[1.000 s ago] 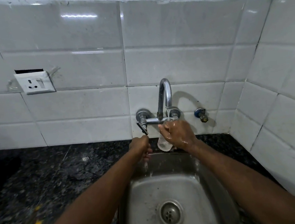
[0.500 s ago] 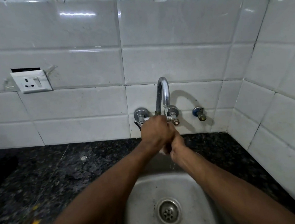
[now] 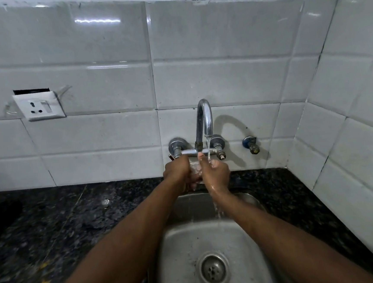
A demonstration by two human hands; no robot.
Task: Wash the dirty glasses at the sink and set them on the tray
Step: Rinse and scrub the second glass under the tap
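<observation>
Left hand [image 3: 176,171] and right hand [image 3: 216,173] meet at the centre of the frame, under the tap [image 3: 203,117], both curled around a clear glass [image 3: 194,168] mostly hidden between them. Water [image 3: 208,148] falls on the right hand and runs into the sink [image 3: 178,243] below.

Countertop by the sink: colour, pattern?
The countertop is black with grey speckles; head view.

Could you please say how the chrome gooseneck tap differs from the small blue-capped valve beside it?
The chrome gooseneck tap is tall and arched; the small blue-capped valve is short and stubby. The tap runs water; the valve shows none. Both sit on the white tiled wall.
</observation>
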